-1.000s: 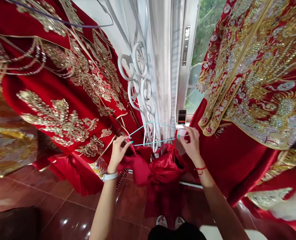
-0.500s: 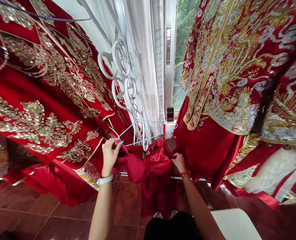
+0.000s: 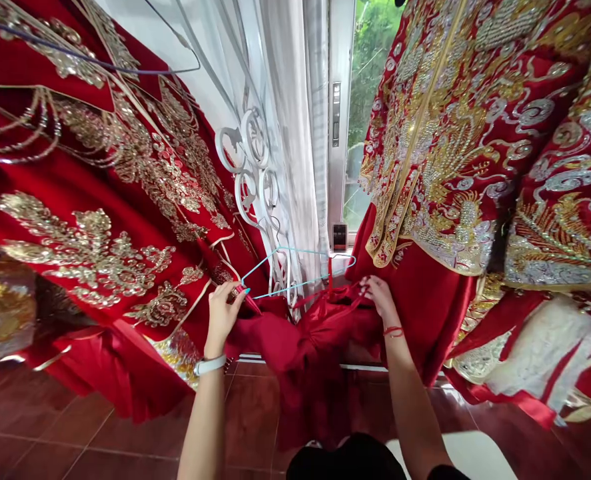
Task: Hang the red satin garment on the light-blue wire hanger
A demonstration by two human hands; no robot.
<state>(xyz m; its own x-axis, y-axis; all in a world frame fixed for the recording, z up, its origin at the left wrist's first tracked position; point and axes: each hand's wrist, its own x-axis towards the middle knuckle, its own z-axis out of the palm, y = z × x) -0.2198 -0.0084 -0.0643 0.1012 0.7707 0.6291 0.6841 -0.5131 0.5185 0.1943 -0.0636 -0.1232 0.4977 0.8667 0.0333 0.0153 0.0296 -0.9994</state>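
Note:
A red dress (image 3: pixel 288 343) with a gathered satin front hangs low between my hands. My left hand (image 3: pixel 223 310), with a pale watch band at the wrist, is closed on the dress's left strap, at the left corner of a thin light-blue hanger (image 3: pixel 260 262). On the other side my right hand (image 3: pixel 378 297), a red cord round its wrist, pinches the dress's upper right edge or strap; which one I cannot tell. The hanger's right end lies just above and left of those fingers. A red strap (image 3: pixel 330 277) runs up to the hanger's lower bar.
Red gowns with gold beading (image 3: pixel 95 253) hang at left. Embroidered red and gold jackets (image 3: pixel 425 147) hang at right. A white scrollwork metal stand (image 3: pixel 255 143) rises beside a white curtain (image 3: pixel 300 133). Below are red floor tiles (image 3: pixel 248 413) and a white seat-like surface (image 3: pixel 475 453).
My right hand has risen and moved right, drawing the dress's right upper edge up towards the hanger. My left hand keeps its hold. The view has shifted slightly.

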